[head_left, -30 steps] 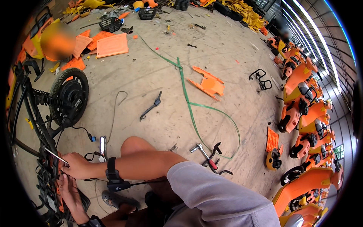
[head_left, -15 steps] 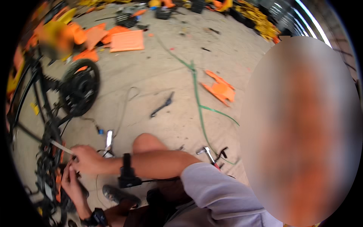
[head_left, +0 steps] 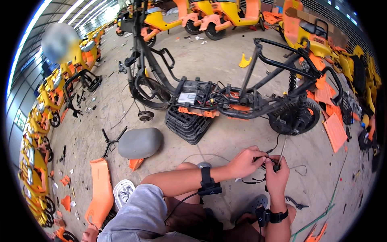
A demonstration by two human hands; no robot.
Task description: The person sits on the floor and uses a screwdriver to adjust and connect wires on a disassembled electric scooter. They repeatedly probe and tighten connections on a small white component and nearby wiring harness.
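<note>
A stripped black scooter frame (head_left: 258, 109) stands before me, its rear wheel (head_left: 296, 117) just beyond my hands. Both hands meet low in front of that wheel. The fingers of my left hand (head_left: 246, 162) are closed in a pinch on a thin black cable (head_left: 264, 158). My right hand (head_left: 277, 175) also has its fingertips at the cable. A screwdriver (head_left: 284, 146) is gripped in it, the metal shaft pointing up and away from me. Fingers hide most of its handle and the cable's end. More black wire (head_left: 254, 181) dangles under the hands.
A black crate (head_left: 188, 125) lies beneath the frame's middle. Left of it are a grey seat (head_left: 140, 143) and a long orange panel (head_left: 100, 189). Orange panels (head_left: 334, 131) lie beyond the rear wheel. Yellow scooters (head_left: 229, 18) line the far side and the left.
My view has swung left, bringing the whole scooter frame into the picture. The person who was close at the right is out of view. My hands stay together, the screwdriver still in the right.
</note>
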